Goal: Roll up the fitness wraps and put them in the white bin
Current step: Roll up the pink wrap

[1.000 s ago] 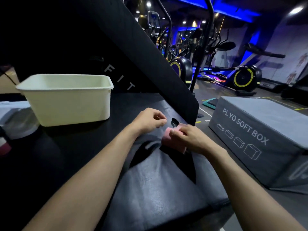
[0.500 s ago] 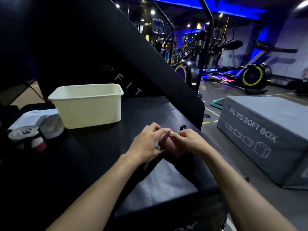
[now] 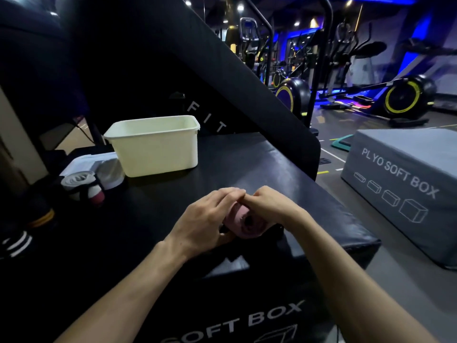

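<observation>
Where the left hand (image 3: 205, 219) hung apart before, both hands now curled round the pink wrap (image 3: 243, 222), right hand (image 3: 272, 206) included

Big black plyo soft box (image 3: 247, 169) is taking up the whole near-middle, with "SOFT BOX" lettering showing on its near face. A grey plyo soft box (image 3: 405, 184) is sitting on the floor to the right, well apart from it. A black slanted panel (image 3: 222, 78) with "FIT" on it is leaning across the far side. Further back, exercise bikes with yellow-rimmed wheels (image 3: 405, 97) are standing under blue lighting. A teal step platform (image 3: 342, 142) is lying on the floor between the two boxes, further away.
</observation>
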Demonstrator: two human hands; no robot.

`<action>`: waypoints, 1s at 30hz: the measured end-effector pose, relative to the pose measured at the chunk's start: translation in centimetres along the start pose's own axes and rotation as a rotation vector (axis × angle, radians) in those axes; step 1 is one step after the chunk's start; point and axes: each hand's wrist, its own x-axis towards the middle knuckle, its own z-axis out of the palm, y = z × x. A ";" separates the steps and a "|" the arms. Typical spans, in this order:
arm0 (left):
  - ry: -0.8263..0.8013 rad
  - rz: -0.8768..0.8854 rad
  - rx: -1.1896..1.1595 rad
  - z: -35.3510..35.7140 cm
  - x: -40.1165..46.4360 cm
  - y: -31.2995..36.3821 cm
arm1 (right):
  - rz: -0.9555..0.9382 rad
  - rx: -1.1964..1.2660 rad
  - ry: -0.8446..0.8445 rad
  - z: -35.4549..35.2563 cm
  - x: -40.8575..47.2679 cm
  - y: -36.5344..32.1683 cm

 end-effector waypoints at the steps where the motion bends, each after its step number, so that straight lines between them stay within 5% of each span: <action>1: 0.014 -0.031 -0.015 -0.4 -0.6 0.1 | -0.005 0.001 -0.007 0.4 -0.1 -0.4; 14: 0.016 -0.326 -0.023 -3.5 -3.6 -0.1 | -0.155 0.145 -0.074 2.9 0.2 -2.8; 20: -0.014 -0.640 -0.363 -4.1 -4.4 -1.5 | -0.305 0.050 -0.226 3.2 -0.4 -3.1; 30: -0.060 -0.596 -0.390 -4.2 -4.5 -1.5 | -0.510 -0.017 -0.217 3.4 0.3 -2.2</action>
